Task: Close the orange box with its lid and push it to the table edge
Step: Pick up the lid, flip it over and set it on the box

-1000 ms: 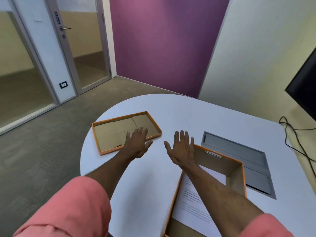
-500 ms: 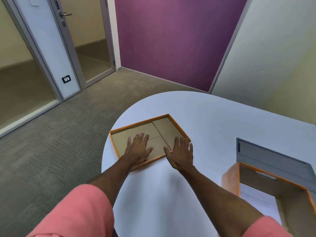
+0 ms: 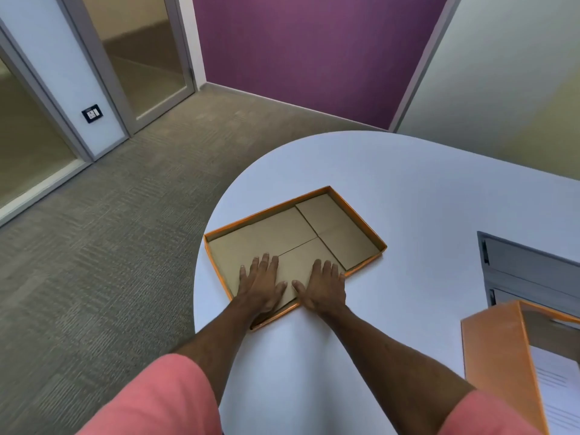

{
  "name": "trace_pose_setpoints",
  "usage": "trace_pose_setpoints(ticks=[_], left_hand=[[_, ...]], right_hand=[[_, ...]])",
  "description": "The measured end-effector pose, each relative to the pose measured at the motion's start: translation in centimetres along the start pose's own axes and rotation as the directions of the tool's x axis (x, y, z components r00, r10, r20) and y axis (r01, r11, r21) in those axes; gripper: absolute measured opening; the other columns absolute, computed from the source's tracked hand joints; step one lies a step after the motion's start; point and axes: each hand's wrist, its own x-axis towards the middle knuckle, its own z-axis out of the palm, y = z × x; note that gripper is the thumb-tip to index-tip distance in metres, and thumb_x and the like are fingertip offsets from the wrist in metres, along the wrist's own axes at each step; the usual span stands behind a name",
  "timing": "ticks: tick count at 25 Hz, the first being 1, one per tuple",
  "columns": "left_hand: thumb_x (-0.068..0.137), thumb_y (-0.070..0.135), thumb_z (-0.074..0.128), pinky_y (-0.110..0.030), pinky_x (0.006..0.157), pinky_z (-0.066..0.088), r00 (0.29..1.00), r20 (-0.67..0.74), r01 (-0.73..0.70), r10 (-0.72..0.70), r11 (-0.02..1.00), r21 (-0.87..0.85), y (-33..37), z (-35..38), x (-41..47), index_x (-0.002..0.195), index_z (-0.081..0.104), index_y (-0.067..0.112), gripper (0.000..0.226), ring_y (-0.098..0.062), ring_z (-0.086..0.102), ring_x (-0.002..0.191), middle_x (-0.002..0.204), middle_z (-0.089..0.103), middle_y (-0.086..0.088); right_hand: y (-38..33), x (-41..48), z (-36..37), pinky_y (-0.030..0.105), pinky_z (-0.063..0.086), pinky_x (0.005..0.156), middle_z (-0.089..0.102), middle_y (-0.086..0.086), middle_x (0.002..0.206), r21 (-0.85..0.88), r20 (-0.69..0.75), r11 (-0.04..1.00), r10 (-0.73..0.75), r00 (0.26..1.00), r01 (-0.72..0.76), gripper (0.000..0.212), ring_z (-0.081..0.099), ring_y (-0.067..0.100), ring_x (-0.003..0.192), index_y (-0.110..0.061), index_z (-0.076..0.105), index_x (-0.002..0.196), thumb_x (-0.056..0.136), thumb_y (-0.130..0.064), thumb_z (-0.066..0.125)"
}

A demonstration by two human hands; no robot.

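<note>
The orange lid [image 3: 314, 227] lies upside down near the table's left rounded edge, its brown cardboard inside facing up. My left hand [image 3: 262, 285] rests flat inside the lid near its front rim, fingers spread. My right hand [image 3: 323, 287] lies flat beside it, over the lid's front rim, fingers reaching into the lid. Neither hand grips anything. The open orange box [image 3: 492, 356] stands at the lower right, cut off by the frame, with a printed white sheet inside.
The white table [image 3: 423, 199] has a rounded edge on the left, with carpeted floor beyond. A grey recessed panel [image 3: 530, 271] sits in the tabletop at right, behind the box. Glass doors and a purple wall stand further back.
The view has swung left, shifting the box toward the lower right. Both hands have reached forward onto the lid; the right hand has come over from the box side.
</note>
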Motion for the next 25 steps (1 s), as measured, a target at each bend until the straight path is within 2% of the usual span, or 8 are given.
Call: trace_pose_setpoints(ticks=[5,9,12,15,17,21,23,25], left_hand=[[0.097,0.050,0.026,-0.054,0.119,0.002,1.000,0.001,0.017,-0.017,1.000,0.005,0.4,2.0,-0.5,0.153,-0.001,0.016,0.071,-0.031,-0.006,0.150,0.163,-0.009,-0.009],[0.095,0.054,0.025,-0.052,0.118,0.013,1.000,-0.022,0.021,-0.019,0.996,0.083,2.6,2.3,-1.8,0.153,0.003,0.014,0.074,-0.032,0.002,0.149,0.163,-0.002,-0.012],[0.095,0.056,0.027,-0.050,0.113,0.022,1.000,-0.022,0.001,0.003,0.988,0.157,4.7,2.8,-3.1,0.153,0.006,0.013,0.075,-0.034,0.012,0.147,0.162,0.004,-0.015],[0.094,0.057,0.027,-0.051,0.110,0.026,0.999,-0.023,-0.025,0.030,0.978,0.205,6.6,3.7,-3.7,0.152,0.011,0.011,0.076,-0.035,0.020,0.143,0.160,0.010,-0.018],[0.094,0.057,0.027,-0.050,0.107,0.029,0.999,-0.028,-0.036,0.043,0.977,0.210,7.6,3.9,-3.9,0.150,0.018,0.010,0.074,-0.035,0.028,0.138,0.157,0.020,-0.019],[0.094,0.053,0.030,-0.045,0.098,0.037,0.979,-0.142,-0.113,0.144,0.972,0.204,7.4,2.3,-2.7,0.132,0.043,0.013,0.057,-0.029,0.046,0.119,0.134,0.048,-0.014],[0.093,0.052,0.033,-0.045,0.102,0.037,0.961,-0.222,-0.127,0.166,0.976,0.179,5.8,0.6,-0.5,0.130,0.045,0.014,0.055,-0.027,0.046,0.122,0.136,0.048,-0.011],[0.093,0.053,0.036,-0.047,0.111,0.032,0.957,-0.260,-0.104,0.127,0.989,0.101,3.9,-1.3,2.0,0.137,0.039,0.013,0.059,-0.028,0.038,0.134,0.147,0.039,-0.012]], right_hand=[[0.9,1.1,1.2,0.053,0.005,0.118,0.008,0.022,0.160,0.005,0.126,1.000,-0.013,0.992,0.012,0.079,0.008,0.039,0.147,-0.010,0.013,0.151,0.092,-0.060,0.032],[4.3,1.6,0.1,0.051,0.001,0.119,0.001,0.021,0.161,-0.058,0.205,0.990,-0.111,0.973,0.125,0.079,0.003,0.036,0.149,-0.014,0.007,0.153,0.093,-0.062,0.027],[7.2,1.9,-1.1,0.050,0.000,0.119,-0.002,0.019,0.161,-0.154,0.271,0.967,-0.154,0.950,0.201,0.098,0.002,0.034,0.149,-0.018,0.005,0.153,0.076,-0.078,0.008],[9.7,2.6,-2.1,0.048,-0.002,0.120,-0.007,0.016,0.162,-0.232,0.331,0.932,-0.195,0.923,0.280,0.100,-0.001,0.032,0.150,-0.020,0.000,0.153,0.073,-0.080,0.005],[10.9,2.9,-2.9,0.047,-0.001,0.121,-0.008,0.015,0.162,-0.289,0.364,0.902,-0.208,0.908,0.322,0.111,-0.002,0.031,0.150,-0.021,-0.003,0.153,0.061,-0.084,-0.008],[11.5,2.6,-3.7,0.047,0.004,0.121,-0.003,0.011,0.163,-0.284,0.340,0.909,-0.202,0.919,0.305,0.085,-0.002,0.035,0.149,-0.023,0.003,0.153,0.084,-0.072,0.010],[11.0,2.7,-3.7,0.050,0.011,0.120,0.001,0.011,0.162,-0.125,0.225,0.976,-0.149,0.963,0.180,0.074,0.001,0.035,0.148,-0.021,0.011,0.152,0.092,-0.062,0.026],[10.4,2.8,-3.3,0.049,0.020,0.118,0.009,0.016,0.160,0.050,0.045,0.998,-0.030,0.999,0.028,0.071,0.009,0.036,0.147,-0.012,0.020,0.149,0.093,-0.047,0.046]])
